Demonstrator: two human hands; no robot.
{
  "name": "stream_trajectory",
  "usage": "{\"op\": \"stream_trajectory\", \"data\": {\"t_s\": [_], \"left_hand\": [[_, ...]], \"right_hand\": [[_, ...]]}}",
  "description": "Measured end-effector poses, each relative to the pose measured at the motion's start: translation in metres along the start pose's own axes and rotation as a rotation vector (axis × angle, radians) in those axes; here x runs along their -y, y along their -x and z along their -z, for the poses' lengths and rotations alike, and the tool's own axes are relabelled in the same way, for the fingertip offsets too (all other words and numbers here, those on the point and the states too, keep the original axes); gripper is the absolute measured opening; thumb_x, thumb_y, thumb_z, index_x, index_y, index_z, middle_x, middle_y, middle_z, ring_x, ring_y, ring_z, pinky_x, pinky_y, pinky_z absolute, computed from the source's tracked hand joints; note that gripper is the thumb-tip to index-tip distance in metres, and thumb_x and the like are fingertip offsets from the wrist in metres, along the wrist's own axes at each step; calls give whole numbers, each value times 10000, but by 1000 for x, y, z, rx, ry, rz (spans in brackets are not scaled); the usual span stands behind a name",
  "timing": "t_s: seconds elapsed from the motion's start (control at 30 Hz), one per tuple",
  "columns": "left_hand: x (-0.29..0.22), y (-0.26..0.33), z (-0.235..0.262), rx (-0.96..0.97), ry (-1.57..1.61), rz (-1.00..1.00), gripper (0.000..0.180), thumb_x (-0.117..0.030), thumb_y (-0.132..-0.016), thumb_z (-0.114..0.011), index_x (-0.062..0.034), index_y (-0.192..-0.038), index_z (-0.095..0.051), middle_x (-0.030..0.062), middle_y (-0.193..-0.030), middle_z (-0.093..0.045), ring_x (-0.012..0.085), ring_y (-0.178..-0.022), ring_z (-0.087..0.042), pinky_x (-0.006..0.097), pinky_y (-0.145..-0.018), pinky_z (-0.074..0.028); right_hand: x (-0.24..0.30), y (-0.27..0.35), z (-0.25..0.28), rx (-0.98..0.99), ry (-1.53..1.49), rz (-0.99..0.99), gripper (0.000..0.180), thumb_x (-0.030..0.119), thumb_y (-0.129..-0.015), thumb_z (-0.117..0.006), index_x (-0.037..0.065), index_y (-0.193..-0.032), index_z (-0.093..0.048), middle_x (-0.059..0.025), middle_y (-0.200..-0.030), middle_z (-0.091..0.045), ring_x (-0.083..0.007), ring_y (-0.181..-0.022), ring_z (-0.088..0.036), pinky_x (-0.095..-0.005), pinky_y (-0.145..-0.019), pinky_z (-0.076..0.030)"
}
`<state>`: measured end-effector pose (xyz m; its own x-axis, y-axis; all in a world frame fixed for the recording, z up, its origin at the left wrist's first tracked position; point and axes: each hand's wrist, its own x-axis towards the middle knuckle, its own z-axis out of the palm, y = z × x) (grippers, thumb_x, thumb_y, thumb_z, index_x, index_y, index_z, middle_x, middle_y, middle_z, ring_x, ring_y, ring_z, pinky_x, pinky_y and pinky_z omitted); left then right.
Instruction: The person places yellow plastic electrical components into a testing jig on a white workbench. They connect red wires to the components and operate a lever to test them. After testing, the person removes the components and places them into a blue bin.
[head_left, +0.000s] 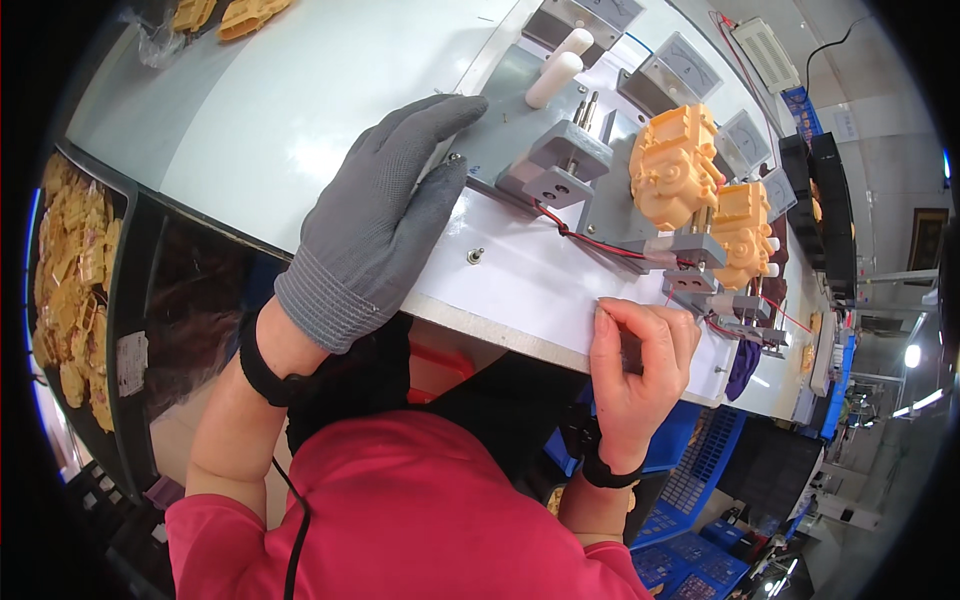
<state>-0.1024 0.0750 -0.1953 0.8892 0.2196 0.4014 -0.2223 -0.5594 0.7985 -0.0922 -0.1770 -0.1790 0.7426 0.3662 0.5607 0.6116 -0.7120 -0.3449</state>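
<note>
The left hand (pixel 385 225), in a grey glove, lies flat and spread on the white board (pixel 520 275) that sits on the worktop (pixel 260 110), fingertips reaching the grey clamp block (pixel 555 165). The bare right hand (pixel 638 365) curls at the board's near edge, thumb and fingers pressed together; whether they pinch anything is hidden. Beyond the board's middle, two orange plastic housings (pixel 675 165) stand on grey holders, with red wires (pixel 590 240) running between the clamps. The likely trouble: the right fingers sit just beside the loose red wires, so a snag could tug a lead off its clamp. The board overhangs the worktop edge, and uneven pressure could tip it.
</note>
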Motion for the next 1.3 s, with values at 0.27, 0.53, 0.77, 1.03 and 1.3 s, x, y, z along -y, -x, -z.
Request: {"op": "stream_trajectory", "data": {"t_s": [0.27,0.53,0.77,1.03,1.3], "left_hand": [[-1,-1,0,-3,-16,-7,396,-128,-973,-570,-74,-1364,-550,177,-1345,-573,352,-1252,-544,398,-1062,-445],[-7,-1,5,75,0,49,422,-129,-1015,-494,-22,-1423,-498,163,-1408,-544,262,-1333,-501,365,-1136,-354],[-7,-1,5,79,6,50,423,-129,-1015,-488,-15,-1422,-496,170,-1410,-540,266,-1336,-498,364,-1138,-350],[-6,-1,6,86,8,52,427,-132,-1016,-488,-18,-1427,-492,167,-1417,-536,262,-1342,-491,362,-1143,-345],[0,1,-1,-17,37,-3,396,-126,-972,-569,-68,-1363,-553,171,-1344,-580,349,-1247,-550,395,-1056,-447]], "right_hand": [[-1,1,1,-1,-13,7,192,50,-746,-808,110,-905,-720,1,-815,-607,-194,-758,-544,-339,-735,-376],[-1,0,1,-5,-8,17,191,54,-742,-811,111,-894,-711,0,-813,-605,-196,-754,-541,-343,-739,-375],[-4,-1,1,-4,-15,64,194,70,-733,-820,124,-877,-703,10,-804,-597,-192,-756,-546,-346,-745,-378],[-1,0,2,17,-26,37,129,47,-787,-779,75,-888,-703,-32,-828,-616,-222,-792,-538,-335,-737,-407],[1,1,2,5,-10,28,127,38,-793,-773,69,-899,-711,-37,-831,-615,-218,-794,-537,-332,-741,-408]]}}
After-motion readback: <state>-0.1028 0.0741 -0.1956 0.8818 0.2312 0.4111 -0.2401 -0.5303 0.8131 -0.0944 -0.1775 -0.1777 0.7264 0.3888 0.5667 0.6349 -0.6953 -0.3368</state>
